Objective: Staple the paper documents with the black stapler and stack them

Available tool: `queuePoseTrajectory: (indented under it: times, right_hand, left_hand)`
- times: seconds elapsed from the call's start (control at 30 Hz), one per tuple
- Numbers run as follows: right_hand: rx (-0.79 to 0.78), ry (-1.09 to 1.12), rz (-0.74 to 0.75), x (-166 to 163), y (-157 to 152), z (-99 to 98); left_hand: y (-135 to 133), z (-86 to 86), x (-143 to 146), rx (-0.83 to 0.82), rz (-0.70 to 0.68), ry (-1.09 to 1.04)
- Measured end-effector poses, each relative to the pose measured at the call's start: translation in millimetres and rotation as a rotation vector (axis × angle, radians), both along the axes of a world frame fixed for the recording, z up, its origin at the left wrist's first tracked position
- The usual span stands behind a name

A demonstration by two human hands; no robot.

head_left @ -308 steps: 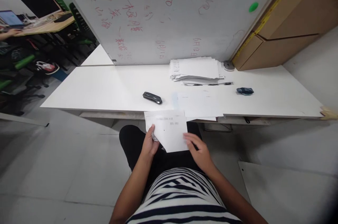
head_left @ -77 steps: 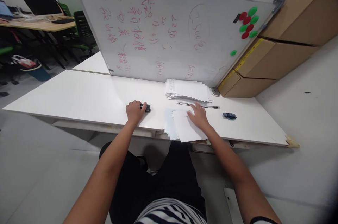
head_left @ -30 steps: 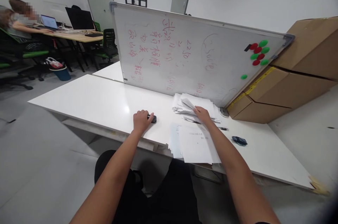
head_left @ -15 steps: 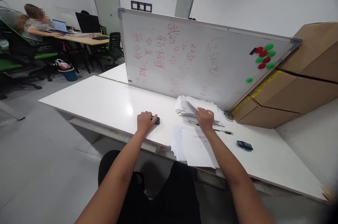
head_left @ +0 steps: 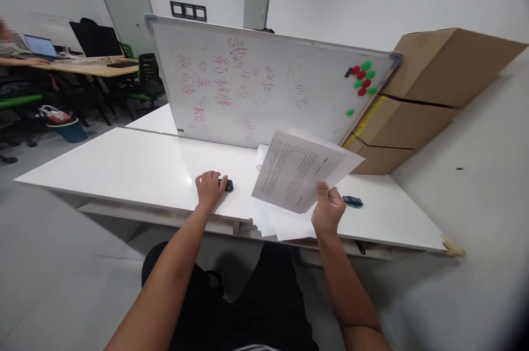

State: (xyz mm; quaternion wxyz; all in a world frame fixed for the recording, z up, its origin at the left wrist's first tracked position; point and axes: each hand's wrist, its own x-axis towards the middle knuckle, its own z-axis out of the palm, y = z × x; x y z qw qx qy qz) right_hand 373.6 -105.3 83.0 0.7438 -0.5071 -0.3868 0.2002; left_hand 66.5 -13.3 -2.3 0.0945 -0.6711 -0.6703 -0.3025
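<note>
My left hand point(head_left: 210, 188) rests on the table with its fingers closed round a small black stapler-like object point(head_left: 228, 185); only the object's rounded end shows. Raised and tilted in front of me are some printed paper sheets point(head_left: 295, 172), pinched at their lower right by my right hand point(head_left: 328, 209), thumb on top. Lines of dark print cover the front sheet. Behind and below them lie a paper stack, mostly hidden, and loose sheets point(head_left: 285, 228) at the table's front edge.
A whiteboard point(head_left: 231, 81) with red writing and round magnets stands along the back of the white table point(head_left: 124, 163). Cardboard boxes point(head_left: 417, 119) are piled at the right. A dark blue packet point(head_left: 352, 201) lies right of my right hand. Another person sits at a desk far left.
My right hand has lifted the sheets off the paper stack and brought them up toward me. The left hand stays at the black object. The view has turned to the right.
</note>
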Motion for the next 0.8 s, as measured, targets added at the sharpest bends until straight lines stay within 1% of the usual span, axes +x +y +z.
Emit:
queuePoseTrajectory:
  times: [0.07, 0.13, 0.2, 0.27, 0.3, 0.33, 0.4, 0.5, 0.57, 0.67, 0.8]
  right_hand:
    - [-0.002, 0.041, 0.062, -0.5, -8.9, -2.9]
    - [-0.012, 0.061, 0.116, -0.1, -16.1, -5.6]
    - [-0.03, 0.068, 0.168, 0.3, -21.5, -8.0]
    - [-0.053, 0.054, 0.215, -0.1, -24.8, -9.7]
    - [-0.063, 0.045, 0.234, -0.7, -26.0, -10.0]
    - [-0.069, 0.04, 0.246, -1.5, -27.0, -10.0]
    - [-0.073, 0.042, 0.254, -3.5, -28.8, -9.4]
    - [-0.068, 0.07, 0.243, -5.8, -31.6, -7.7]
    - [-0.057, 0.106, 0.247, -6.2, -33.2, -6.6]
    - [-0.063, 0.159, 0.293, -5.6, -34.9, -4.9]
    - [-0.069, 0.183, 0.324, -6.0, -37.1, -0.9]
  left_hand:
    - [-9.2, 7.9, 3.8, 0.058, -0.1, -0.044]
    - [-24.1, 20.8, 13.6, 0.089, -0.235, -0.163]
    - [-44.1, 39.1, 29.8, 0.097, -0.411, -0.354]
    - [-66.1, 61.1, 49.4, 0.056, -0.62, -0.535]
    - [-76.6, 72.5, 58.8, 0.043, -0.67, -0.595]
    - [-86.1, 83.6, 67.0, 0.049, -0.683, -0.645]
    - [-101.0, 102.8, 78.3, 0.083, -0.644, -0.754]
    - [-112.3, 121.0, 82.5, 0.065, -0.595, -0.879]
    - [-114.6, 126.7, 80.1, 0.018, -0.592, -0.91]
    - [-114.5, 129.9, 74.7, -0.058, -0.598, -0.922]
    - [-112.7, 131.7, 69.5, -0.157, -0.666, -0.936]
